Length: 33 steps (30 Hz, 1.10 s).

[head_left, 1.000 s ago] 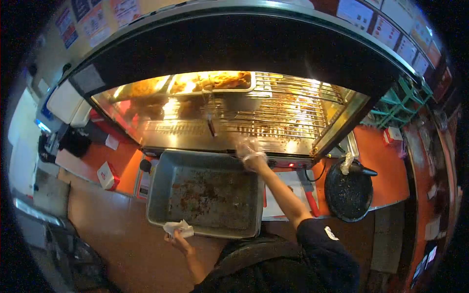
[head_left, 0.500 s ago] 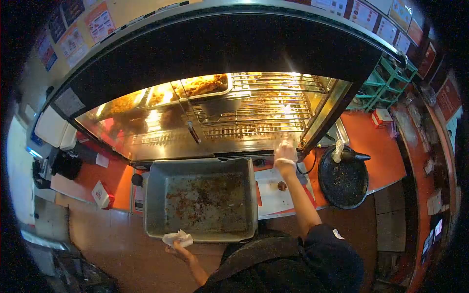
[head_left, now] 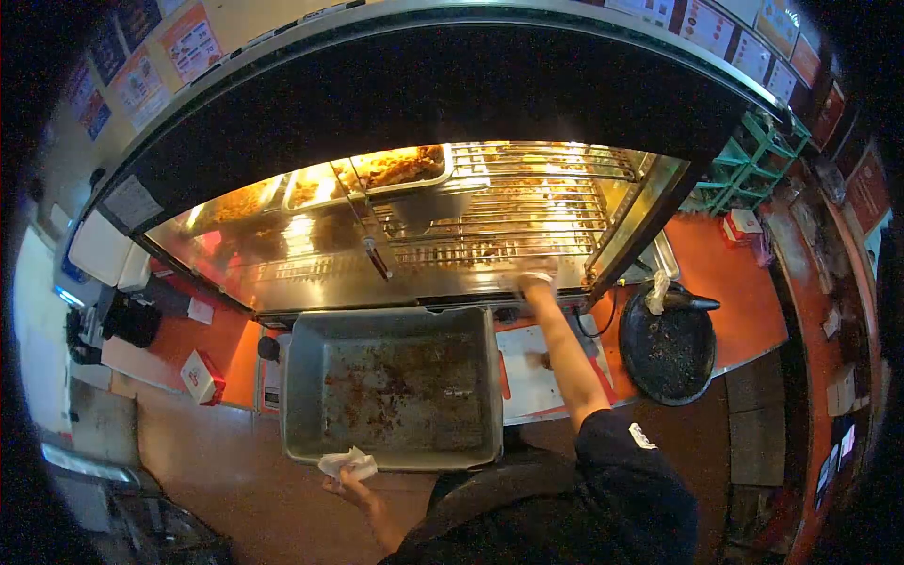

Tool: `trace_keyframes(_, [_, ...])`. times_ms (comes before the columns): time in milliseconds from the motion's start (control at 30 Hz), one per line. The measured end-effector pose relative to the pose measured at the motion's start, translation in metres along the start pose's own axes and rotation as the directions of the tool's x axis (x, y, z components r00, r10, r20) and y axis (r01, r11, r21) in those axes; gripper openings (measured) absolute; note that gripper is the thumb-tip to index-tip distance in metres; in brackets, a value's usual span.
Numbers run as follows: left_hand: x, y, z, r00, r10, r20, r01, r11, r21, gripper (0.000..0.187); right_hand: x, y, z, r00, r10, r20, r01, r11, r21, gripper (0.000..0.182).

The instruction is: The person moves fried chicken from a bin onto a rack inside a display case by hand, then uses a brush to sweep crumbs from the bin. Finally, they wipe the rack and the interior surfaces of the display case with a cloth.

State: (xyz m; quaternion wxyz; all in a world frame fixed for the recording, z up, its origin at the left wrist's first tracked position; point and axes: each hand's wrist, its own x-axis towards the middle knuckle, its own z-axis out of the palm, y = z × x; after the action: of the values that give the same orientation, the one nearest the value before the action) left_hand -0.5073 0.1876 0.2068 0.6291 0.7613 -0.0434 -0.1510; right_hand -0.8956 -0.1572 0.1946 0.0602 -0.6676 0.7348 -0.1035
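Orange counter (head_left: 739,306) | black pan (head_left: 669,350) near lit cabinet (head_left: 433,104) | grey tub (head_left: 303,395) in front

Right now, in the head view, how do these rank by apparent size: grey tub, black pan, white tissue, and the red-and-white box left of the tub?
1. Grey tub
2. Black pan
3. White tissue and red-and-white box: too alike to rank
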Motion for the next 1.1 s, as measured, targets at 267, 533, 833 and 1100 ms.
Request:
trace_keyframes(267, [0.009,-0.021,-0.011,0.997,0.002,0.077,0.006,0.994,-0.107,0.046,0.028,-0.005,0.005,0.991,0.054,0.125,-0.055,0.998,0.011,0.034])
trace_keyframes(533, [0.001,-0.022,-0.017,0.989,0.092,0.115,-0.08,0.991,-0.106,0.044,0.058,0.027,0.002,0.987,0.161,-0.032,-0.162,0.986,-0.038,0.029])
trace_keyframes(833, [0.004,-0.028,-0.02,0.996,0.085,0.029,-0.085,0.996,-0.005,0.04,0.074,-0.002,0.025,0.978,0.166,-0.128,-0.167,0.986,-0.001,0.023])
trace_keyframes(1100, [-0.031,0.017,-0.004,1.0,0.028,0.012,-0.029,0.999,0.043,0.047,0.101,0.027,0.028,0.974,0.199,-0.107,-0.2,0.98,0.002,0.018])
